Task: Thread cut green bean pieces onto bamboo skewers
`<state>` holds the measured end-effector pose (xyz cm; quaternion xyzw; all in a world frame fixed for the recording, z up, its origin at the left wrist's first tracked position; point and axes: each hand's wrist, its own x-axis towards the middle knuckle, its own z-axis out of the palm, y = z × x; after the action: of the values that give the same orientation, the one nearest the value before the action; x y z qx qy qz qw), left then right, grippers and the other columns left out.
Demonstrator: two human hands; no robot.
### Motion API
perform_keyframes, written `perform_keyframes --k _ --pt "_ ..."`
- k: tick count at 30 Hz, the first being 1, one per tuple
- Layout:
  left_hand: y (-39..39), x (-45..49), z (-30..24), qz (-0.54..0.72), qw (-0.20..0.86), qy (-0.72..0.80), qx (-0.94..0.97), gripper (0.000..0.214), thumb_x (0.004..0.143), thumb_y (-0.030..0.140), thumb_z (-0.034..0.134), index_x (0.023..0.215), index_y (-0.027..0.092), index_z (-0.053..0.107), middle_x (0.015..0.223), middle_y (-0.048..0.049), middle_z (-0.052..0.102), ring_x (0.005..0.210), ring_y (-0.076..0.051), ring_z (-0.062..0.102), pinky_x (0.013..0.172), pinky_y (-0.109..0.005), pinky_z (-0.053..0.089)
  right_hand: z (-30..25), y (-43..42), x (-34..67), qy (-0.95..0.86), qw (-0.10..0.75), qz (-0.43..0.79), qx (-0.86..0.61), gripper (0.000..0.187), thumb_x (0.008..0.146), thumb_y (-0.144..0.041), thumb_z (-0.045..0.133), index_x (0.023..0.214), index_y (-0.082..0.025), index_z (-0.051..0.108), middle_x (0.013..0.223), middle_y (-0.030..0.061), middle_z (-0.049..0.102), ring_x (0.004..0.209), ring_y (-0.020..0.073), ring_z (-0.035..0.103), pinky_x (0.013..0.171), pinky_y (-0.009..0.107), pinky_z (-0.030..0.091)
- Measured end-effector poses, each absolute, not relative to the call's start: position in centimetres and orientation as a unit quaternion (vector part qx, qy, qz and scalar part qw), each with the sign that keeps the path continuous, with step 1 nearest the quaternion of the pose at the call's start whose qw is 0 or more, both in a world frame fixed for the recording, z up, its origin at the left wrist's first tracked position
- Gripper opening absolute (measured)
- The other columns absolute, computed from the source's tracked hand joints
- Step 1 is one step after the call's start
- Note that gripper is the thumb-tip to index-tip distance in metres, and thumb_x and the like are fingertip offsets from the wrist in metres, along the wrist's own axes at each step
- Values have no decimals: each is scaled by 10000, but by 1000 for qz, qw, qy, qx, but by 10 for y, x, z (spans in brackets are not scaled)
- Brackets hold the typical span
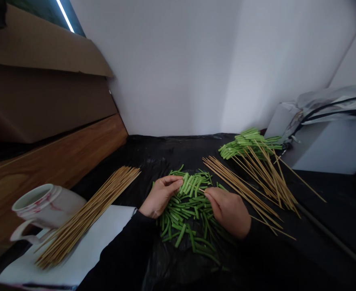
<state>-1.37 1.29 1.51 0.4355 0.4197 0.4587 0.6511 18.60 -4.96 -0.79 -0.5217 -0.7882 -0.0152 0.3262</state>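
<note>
Over a loose pile of cut green beans, both hands work close together. My left hand is closed, its thumb and fingertips pinching a short row of green bean pieces lined up side by side. From the right, a thin bamboo skewer runs to that row. My right hand pinches the skewer between thumb and forefinger, its other fingers curled. How far the skewer passes through the pieces is too small to tell.
Skewered beans lie stacked at back right, with loose skewers in front. A skewer bundle rests against a white mug on the left, over white paper. Black plastic sheeting covers the surface. A cardboard box stands left.
</note>
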Motion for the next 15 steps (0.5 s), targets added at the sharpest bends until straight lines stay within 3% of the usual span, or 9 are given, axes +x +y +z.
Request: perform_keyframes --k 6,15 --pt "16 -18 19 501 634 408 425 244 631 276 797 828 155 719 855 -33 689 758 -121 604 715 -243 450 -6 -49 191 -781 334 -41 -527 273 966 -239 355 954 -193 624 864 41 680 811 136 630 725 237 412" --pt "28 -28 22 616 570 425 339 338 554 313 838 817 162 690 766 14 665 678 -83 585 653 -211 462 -1 -43 206 -794 292 -86 -526 263 960 -264 376 1021 -191 622 888 54 670 828 145 624 719 244 424"
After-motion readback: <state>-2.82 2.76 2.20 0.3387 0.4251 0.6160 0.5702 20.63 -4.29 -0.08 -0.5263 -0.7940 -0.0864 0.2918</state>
